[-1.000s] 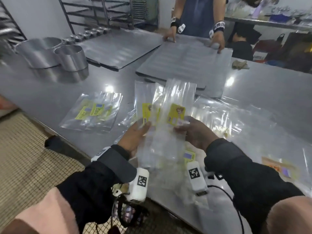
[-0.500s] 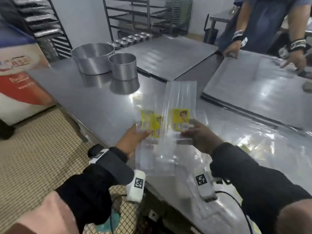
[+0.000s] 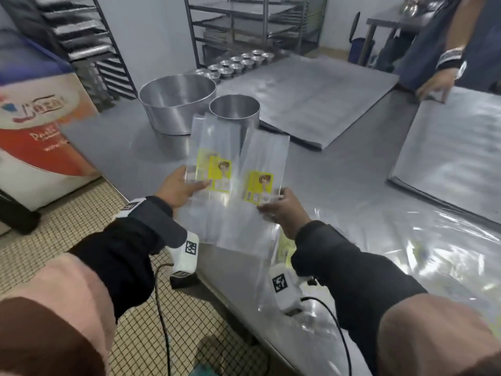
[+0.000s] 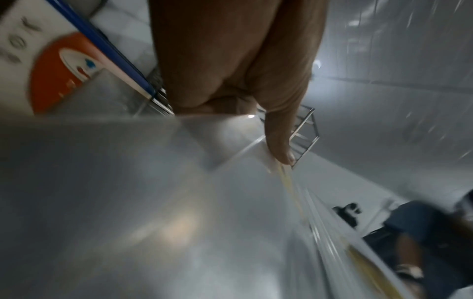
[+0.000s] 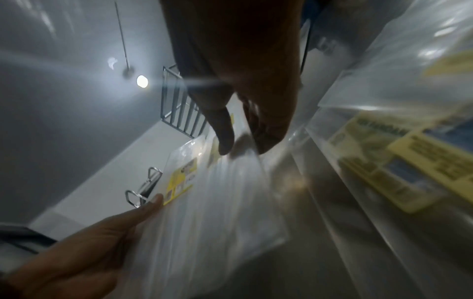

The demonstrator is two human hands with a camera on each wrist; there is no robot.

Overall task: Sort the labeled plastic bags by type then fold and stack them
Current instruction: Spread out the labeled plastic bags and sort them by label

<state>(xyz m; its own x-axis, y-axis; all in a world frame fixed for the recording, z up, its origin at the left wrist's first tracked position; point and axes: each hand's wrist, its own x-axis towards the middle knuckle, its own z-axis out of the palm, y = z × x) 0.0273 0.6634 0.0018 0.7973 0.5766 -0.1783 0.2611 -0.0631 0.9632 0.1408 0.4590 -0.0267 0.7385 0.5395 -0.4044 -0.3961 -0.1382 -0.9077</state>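
Labels: A yellow label with a cartoon face was seen on the bags (image 3: 214, 164) in the left hand (image 3: 176, 187). The same kind of label was seen on the bag (image 3: 260, 169) in the right hand (image 3: 282, 210). The small print was too blurred to be read.
Writing: Curly letters and red and white colours were seen on the freezer (image 3: 40, 126), but the words could not be made out.
Edges: The bags were held up over the near edge of the steel table (image 3: 113, 147). Bare steel was left between the bags and two round tins (image 3: 176, 104).
More bags: Loose clear bags (image 3: 406, 240) were spread on the table to the right.
Left hand: The small bunch was pinched, thumb on top, other fingers hidden under it.
Right hand: One bag was pinched near its label between thumb and curled fingers.
Other person: A hand (image 3: 433, 86) was rested on a big grey sheet (image 3: 447, 158).
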